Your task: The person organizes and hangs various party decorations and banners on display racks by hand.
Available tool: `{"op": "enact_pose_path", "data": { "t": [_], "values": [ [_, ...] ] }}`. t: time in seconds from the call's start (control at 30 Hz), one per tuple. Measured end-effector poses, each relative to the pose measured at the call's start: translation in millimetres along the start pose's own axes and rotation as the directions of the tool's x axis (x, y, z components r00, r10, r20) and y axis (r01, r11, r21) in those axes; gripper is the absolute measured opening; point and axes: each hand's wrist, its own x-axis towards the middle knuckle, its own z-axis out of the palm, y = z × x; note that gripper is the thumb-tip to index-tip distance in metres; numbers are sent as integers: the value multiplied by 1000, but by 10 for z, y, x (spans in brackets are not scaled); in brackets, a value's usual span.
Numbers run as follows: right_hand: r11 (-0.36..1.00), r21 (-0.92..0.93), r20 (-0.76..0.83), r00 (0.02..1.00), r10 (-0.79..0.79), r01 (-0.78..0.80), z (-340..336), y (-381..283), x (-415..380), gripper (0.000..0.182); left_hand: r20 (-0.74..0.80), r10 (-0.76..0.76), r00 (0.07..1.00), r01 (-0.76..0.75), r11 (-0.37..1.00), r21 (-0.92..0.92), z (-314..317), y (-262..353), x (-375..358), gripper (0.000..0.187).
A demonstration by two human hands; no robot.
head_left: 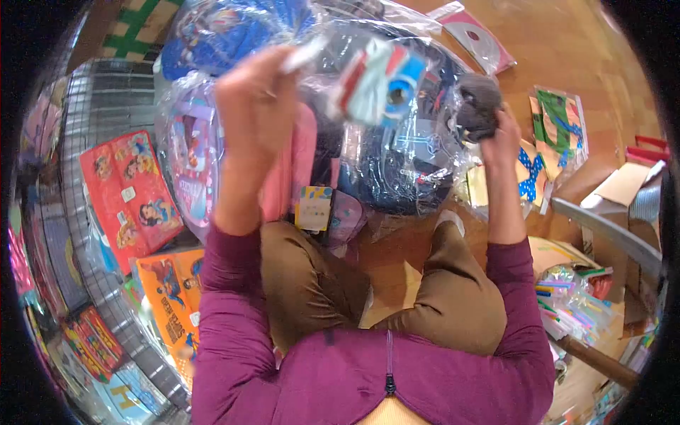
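My left hand (256,95) is raised on the left, blurred, its fingers closed on a white strip (306,54). Just right of it a red, white and blue item (382,83) is smeared by motion; whether it hangs from the strip I cannot tell. On the right, my right hand (504,134) grips a dark grey bundled item (479,106). Beneath and between the hands lies a dark navy backpack (397,166) in clear plastic. A pink bag (301,152) and a purple wrapped backpack (193,152) lie beside it on the left.
A blue wrapped bag (227,35) is at the top. Red (133,195) and orange (170,297) printed bags lie on the left. Green and blue packets (559,127), a grey metal bar (602,230) and a pile of coloured pens (574,301) are on the right.
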Motion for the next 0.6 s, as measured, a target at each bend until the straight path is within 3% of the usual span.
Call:
{"op": "enact_pose_path", "data": {
  "t": [0.1, 0.13, 0.2, 0.3, 0.37, 0.43, 0.47, 0.5, 0.53, 0.57, 0.6],
  "values": [
    [994, 105, 7, 999, -40, 39, 30, -251, 36, 24, -231, 235, 944, -220, 972, 89, -612, -24, 204, 22],
    [990, 130, -16, 999, -44, 45, 198, -365, -59, 23, -238, 226, 945, -206, 973, 107, -717, -63, 134, 22],
    [994, 75, 0, 997, -75, 74, 465, -489, -113, 23, -171, 386, 907, -334, 904, 267, -884, -155, -48, 20],
    [992, -11, 83, 989, -123, 125, 1083, -695, -340, 24, 67, 227, 972, -236, 900, 367, -849, -411, -651, 21],
    [899, -237, 378, 887, -264, 368, 1531, -707, -489, 28, 124, 128, 984, -167, 903, 396, -713, -641, -1089, 23],
    [783, -387, 564, 797, -216, 486, 2032, -560, -760, 29, 152, 65, 986, -121, 910, 396, -602, -817, -1425, 25],
    [551, -375, 737, 600, -312, 746, 2278, -422, -941, 28, 135, 26, 990, -80, 908, 410, -556, -836, -1558, 26],
    [362, -133, 896, 268, -353, 923, 2470, -152, -940, 31, 122, -8, 993, -44, 906, 421, -514, -844, -1665, 27],
    [44, -43, 962, 53, -268, 998, 2624, 138, -1086, 38, 112, -14, 994, -35, 906, 422, -486, -848, -1753, 27],
    [59, 132, 973, -118, -198, 989, 2756, 444, -1197, 41, 93, -52, 994, 9, 912, 410, -454, -841, -1822, 25],
    [29, 162, 986, -161, -53, 986, 2782, 753, -1300, 40, 75, -85, 994, 48, 916, 398, -438, -844, -1862, 24]
  ]
}}
